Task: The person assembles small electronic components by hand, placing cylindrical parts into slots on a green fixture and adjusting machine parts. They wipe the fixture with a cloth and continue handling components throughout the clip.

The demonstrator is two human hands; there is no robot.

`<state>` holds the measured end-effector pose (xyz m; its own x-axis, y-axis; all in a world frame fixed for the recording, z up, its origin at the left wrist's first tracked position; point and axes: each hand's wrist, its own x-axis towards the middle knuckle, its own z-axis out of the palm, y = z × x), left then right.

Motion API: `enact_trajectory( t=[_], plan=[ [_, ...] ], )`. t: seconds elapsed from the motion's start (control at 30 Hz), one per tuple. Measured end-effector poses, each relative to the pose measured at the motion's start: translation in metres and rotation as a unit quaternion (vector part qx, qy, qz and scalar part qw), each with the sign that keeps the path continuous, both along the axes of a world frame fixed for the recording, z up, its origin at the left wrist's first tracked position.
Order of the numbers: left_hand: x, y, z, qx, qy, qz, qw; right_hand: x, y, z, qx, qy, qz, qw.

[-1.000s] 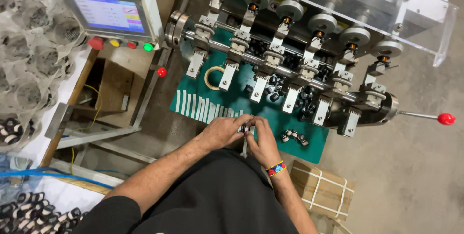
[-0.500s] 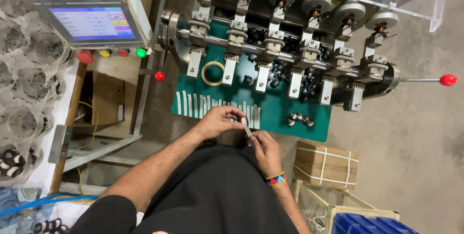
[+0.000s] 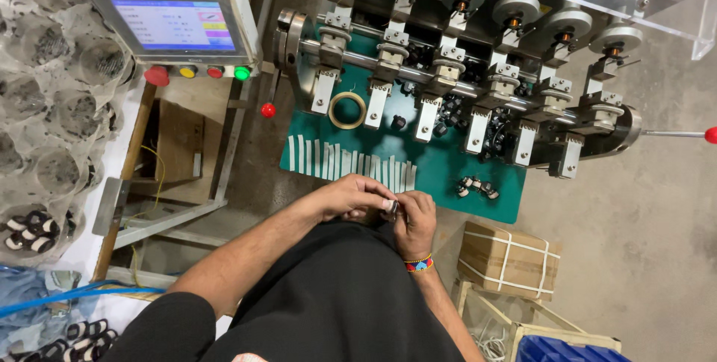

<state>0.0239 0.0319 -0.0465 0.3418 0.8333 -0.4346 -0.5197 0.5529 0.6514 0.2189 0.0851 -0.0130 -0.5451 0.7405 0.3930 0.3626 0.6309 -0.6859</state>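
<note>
My left hand (image 3: 351, 196) and my right hand (image 3: 415, 220) meet just below the front edge of the green work mat (image 3: 441, 171). Between their fingertips they pinch one small dark coil part (image 3: 390, 207). The right wrist wears a beaded bracelet (image 3: 419, 263). On the mat's near edge lies a row of white tape strips (image 3: 347, 162), and a roll of tape (image 3: 347, 110) sits farther back. A few small coils (image 3: 476, 187) lie on the mat to the right of my hands.
A winding machine (image 3: 478, 70) with several spindle heads spans the back, with a red-knobbed lever (image 3: 709, 135) at right. A touchscreen control box (image 3: 175, 22) with coloured buttons stands at left. Trays of coils (image 3: 45, 108) at far left, a strapped cardboard box (image 3: 508, 259) and blue bin (image 3: 567, 349) at lower right.
My hands have drawn back from the mat toward my body, still pinching the small part together. The view has shifted, so the machine sits higher and farther right.
</note>
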Motion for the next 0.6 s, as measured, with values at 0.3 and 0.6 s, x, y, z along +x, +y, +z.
enact_trajectory(
  t=[0.3, 0.6],
  plan=[
    [0.027, 0.021, 0.001, 0.2, 0.332, 0.068, 0.919, 0.027, 0.024, -0.02, -0.137, -0.02, -0.082, 0.987],
    [0.055, 0.038, -0.004, 0.355, 0.547, -0.051, 0.757, 0.07, 0.069, -0.047, -0.457, -0.032, 0.082, 0.885]
  ],
)
